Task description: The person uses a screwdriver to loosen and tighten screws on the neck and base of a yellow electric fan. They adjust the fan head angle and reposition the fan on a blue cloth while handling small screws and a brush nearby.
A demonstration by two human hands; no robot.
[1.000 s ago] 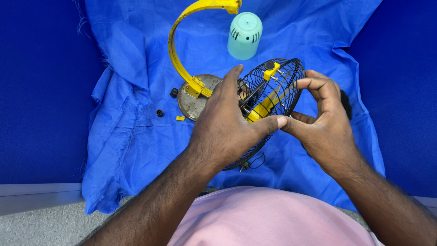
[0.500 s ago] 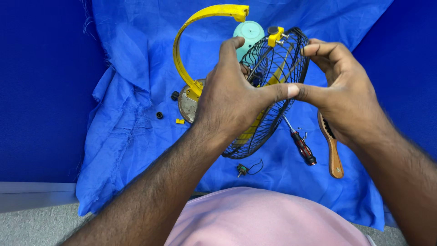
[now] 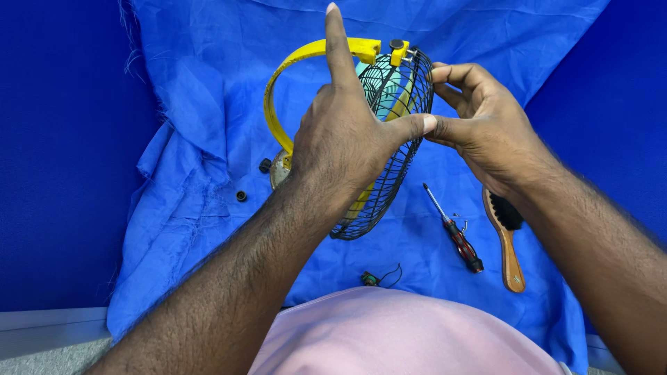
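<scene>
- left hand (image 3: 347,146) gripped the black wire fan cage (image 3: 389,139) from the near side, thumb pressed along its rim, index finger pointing straight up, the other fingers curled round the wires.
- right hand (image 3: 486,132) met it from the other side: thumb and bent fingers pinched the rim of the cage, tip to tip with the left thumb.
- cage was held up off the cloth, tilted on edge, in front of the yellow curved stand (image 3: 292,76).
- a yellow clip with a dark knob (image 3: 397,50) sat at the top of the cage; a pale green part showed through the wires, only partly visible.
- progress, as a judgement: the fan looked taken apart. cage was off the stand, two small black bits (image 3: 265,165) lay loose by the round base, and a small wired part (image 3: 372,279) lay near the body. cage looked closed round the yellow blades; whether it was being opened or shut could not be told.
- tools were set down, not in hand: a screwdriver with a red and black handle (image 3: 455,232) and a wooden-handled brush (image 3: 507,236), side by side to the right.
- surface: a crumpled blue cloth (image 3: 187,208) spread over a darker blue top; a strip of grey floor at the lower left.
- person wore a pink top.
</scene>
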